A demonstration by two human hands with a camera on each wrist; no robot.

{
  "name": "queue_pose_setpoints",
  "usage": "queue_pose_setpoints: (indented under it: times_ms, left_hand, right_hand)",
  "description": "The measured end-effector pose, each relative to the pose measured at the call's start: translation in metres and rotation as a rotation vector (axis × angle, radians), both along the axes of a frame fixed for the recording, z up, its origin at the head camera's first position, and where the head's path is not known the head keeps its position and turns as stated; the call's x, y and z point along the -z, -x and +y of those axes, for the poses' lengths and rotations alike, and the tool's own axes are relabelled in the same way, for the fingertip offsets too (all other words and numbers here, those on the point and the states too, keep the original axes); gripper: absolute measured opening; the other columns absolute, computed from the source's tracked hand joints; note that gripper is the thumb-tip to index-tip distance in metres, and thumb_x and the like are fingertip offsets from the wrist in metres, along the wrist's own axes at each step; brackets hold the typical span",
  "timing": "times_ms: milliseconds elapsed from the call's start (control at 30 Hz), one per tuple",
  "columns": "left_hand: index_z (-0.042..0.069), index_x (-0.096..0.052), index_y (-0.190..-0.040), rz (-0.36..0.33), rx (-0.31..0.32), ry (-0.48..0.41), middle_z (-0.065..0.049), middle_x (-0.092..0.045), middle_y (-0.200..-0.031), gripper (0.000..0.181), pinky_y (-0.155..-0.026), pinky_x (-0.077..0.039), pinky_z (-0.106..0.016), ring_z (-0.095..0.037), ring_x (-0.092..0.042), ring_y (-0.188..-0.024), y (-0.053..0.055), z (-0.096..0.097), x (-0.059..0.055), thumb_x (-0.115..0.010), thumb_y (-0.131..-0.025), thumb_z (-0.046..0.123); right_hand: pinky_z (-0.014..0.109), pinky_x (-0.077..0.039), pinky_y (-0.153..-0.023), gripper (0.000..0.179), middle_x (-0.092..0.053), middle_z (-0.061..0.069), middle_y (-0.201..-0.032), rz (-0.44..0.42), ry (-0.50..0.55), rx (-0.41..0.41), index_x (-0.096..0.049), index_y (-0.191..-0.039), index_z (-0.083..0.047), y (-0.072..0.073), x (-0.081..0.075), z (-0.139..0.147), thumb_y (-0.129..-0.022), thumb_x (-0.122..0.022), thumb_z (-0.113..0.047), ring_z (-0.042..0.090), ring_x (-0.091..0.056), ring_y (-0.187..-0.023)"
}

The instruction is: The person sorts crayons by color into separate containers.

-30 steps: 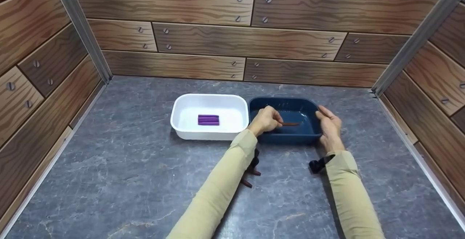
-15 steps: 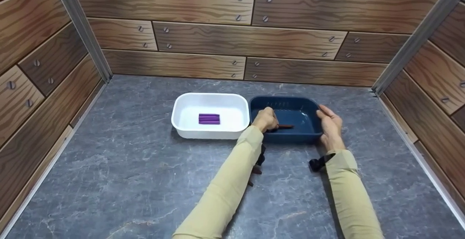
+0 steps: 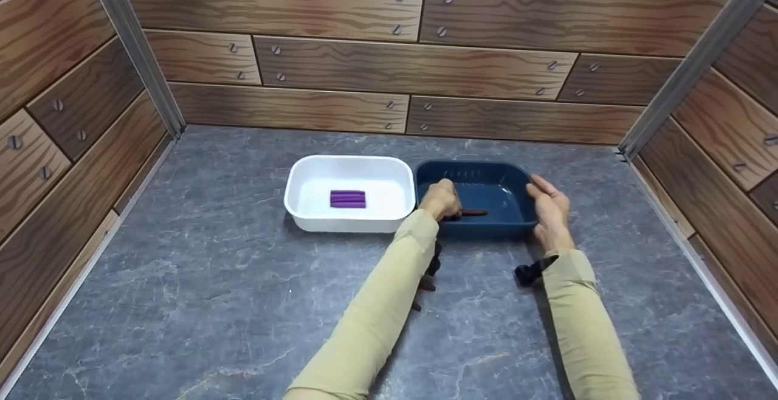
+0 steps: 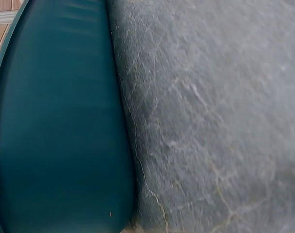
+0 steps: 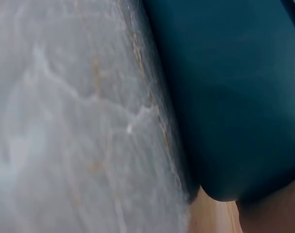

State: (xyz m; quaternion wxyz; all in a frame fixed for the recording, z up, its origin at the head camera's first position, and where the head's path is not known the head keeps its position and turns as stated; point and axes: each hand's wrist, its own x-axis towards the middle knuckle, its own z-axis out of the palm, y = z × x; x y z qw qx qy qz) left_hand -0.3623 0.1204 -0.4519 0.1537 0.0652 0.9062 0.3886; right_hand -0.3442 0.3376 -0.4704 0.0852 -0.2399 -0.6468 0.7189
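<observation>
My left hand [image 3: 442, 199] reaches down into the dark blue box [image 3: 486, 230] near its left end. It pinches one end of a thin brown stick [image 3: 475, 212], which sticks out to the right, low over the box floor; the fingertips are hidden behind the hand. My right hand [image 3: 550, 208] grips the box's right end at the rim. In the right wrist view part of that hand [image 5: 273, 208] is against the box wall [image 5: 234, 97]. The left wrist view shows only the outer box wall [image 4: 64, 121] and grey table.
A white box [image 3: 352, 225] stands against the blue one's left side, with several purple sticks [image 3: 347, 199] side by side in it. Brown pieces [image 3: 428, 286] lie on the table, partly behind the left sleeve. Wood-patterned walls [image 3: 340, 108] enclose the marbled grey table [image 3: 200, 266].
My left hand has lowered the brown stick toward the near left part of the blue box, its free end shifting left and slightly down. The right hand keeps its grip on the rim.
</observation>
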Motion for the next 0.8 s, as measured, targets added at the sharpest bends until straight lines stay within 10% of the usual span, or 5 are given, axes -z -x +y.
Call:
queue_pose_setpoints:
  times_ms: [333, 800]
  left_hand:
    - [0.009, -0.080, -0.088, 0.057, -0.026, -0.010, -0.003, -0.077, -0.094, 0.030, -0.055, -0.038, -0.022, -0.014, -0.070, -0.088, -0.0003, 0.0008, 0.0028, -0.057, -0.086, -0.010]
    - [0.008, -0.079, -0.088, 0.147, 0.066, 0.039, -0.006, -0.076, -0.093, 0.036, -0.051, -0.034, -0.025, -0.013, -0.048, -0.063, -0.0032, -0.0011, 0.0019, -0.053, -0.081, -0.015]
  right_hand:
    - [0.028, -0.030, -0.114, 0.047, -0.039, 0.000, -0.156, 0.006, 0.028, 0.010, -0.050, -0.144, -0.016, 0.0028, -0.0019, -0.0005, -0.098, -0.058, -0.015, 0.014, -0.036, -0.139]
    - [0.029, -0.030, -0.115, 0.046, -0.036, -0.001, -0.157, 0.000, 0.006, 0.007, -0.051, -0.144, -0.018, 0.0022, -0.0011, -0.0003, -0.098, -0.058, -0.017, 0.014, -0.035, -0.140]
